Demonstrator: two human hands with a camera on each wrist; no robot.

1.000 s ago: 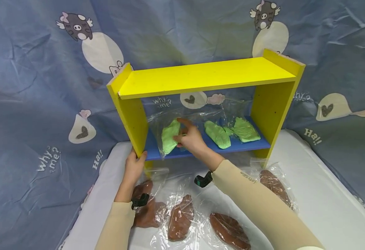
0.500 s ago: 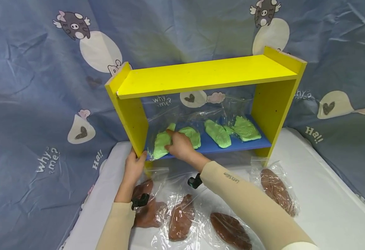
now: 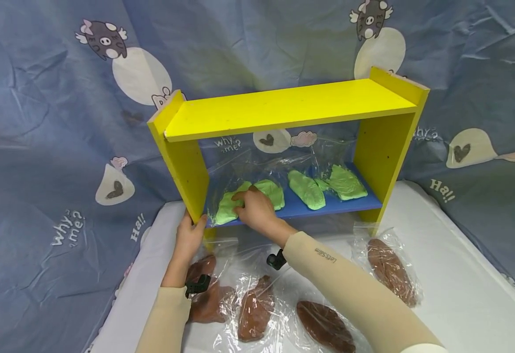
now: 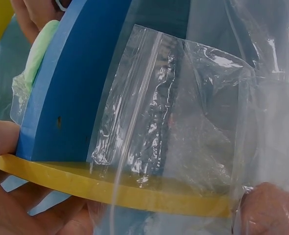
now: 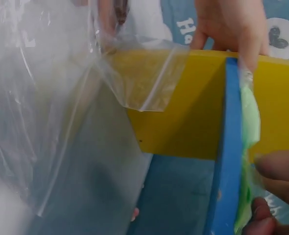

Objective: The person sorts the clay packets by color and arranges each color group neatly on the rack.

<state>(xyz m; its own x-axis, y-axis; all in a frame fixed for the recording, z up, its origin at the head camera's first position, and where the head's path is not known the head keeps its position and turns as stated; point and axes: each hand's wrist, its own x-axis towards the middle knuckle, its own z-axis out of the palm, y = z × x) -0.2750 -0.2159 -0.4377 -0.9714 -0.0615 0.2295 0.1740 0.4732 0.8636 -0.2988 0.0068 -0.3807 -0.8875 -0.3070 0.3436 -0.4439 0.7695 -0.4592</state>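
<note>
A yellow shelf unit [image 3: 290, 105] with a blue lower board [image 3: 293, 211] stands on the table. My left hand [image 3: 190, 235] grips the bottom front corner of its left side panel, thumb near the blue board. My right hand [image 3: 257, 208] is at the leftmost clear bag with a flat light-green lump [image 3: 226, 208], which lies on the blue board by the left panel. Its curled fingers and thumb pinch the bag's right edge; in the right wrist view the fingers [image 5: 276, 166] meet the green lump [image 5: 250, 115]. Beside it lies a second bagged green lump [image 3: 272, 193], partly behind the right hand.
Two further bagged green lumps [image 3: 308, 189] lie to the right on the blue board. In front of the unit, several clear zip bags with brown lumps [image 3: 257, 309] lie on the white tabletop [image 3: 443, 245]. A blue printed cloth [image 3: 63, 171] hangs behind.
My right hand has moved left and down with the leftmost green bag, which now lies flat on the blue board. Its index finger has since curled. The left hand has stayed on the panel.
</note>
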